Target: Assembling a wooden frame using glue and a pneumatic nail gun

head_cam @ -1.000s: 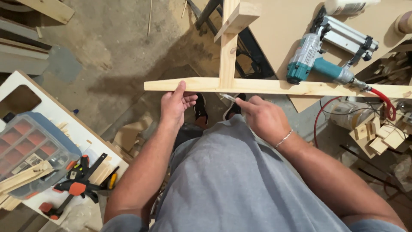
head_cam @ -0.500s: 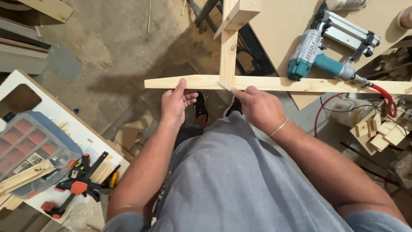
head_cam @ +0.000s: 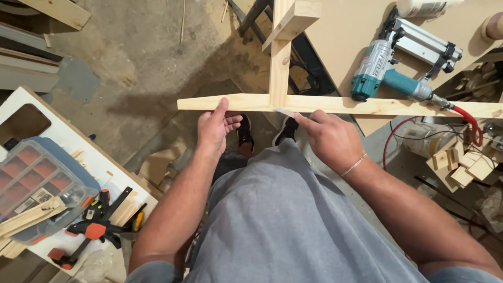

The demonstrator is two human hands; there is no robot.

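- right hand (head_cam: 330,139) had slid left along the horizontal wood strip (head_cam: 335,105) since the earlier frames; its fingertips now pinched a thin pale sliver (head_cam: 285,111) at the joint with the upright post (head_cam: 279,57).
- likely means work had closed in on the joint itself.
- left hand (head_cam: 215,126) hadn't moved: thumb up on the strip's near edge, fingers loosely curled, not clamped.
- strip ran across mid-frame, just above both hands.
- nail gun (head_cam: 398,68) lay on the bench (head_cam: 346,36), upper right, untouched.
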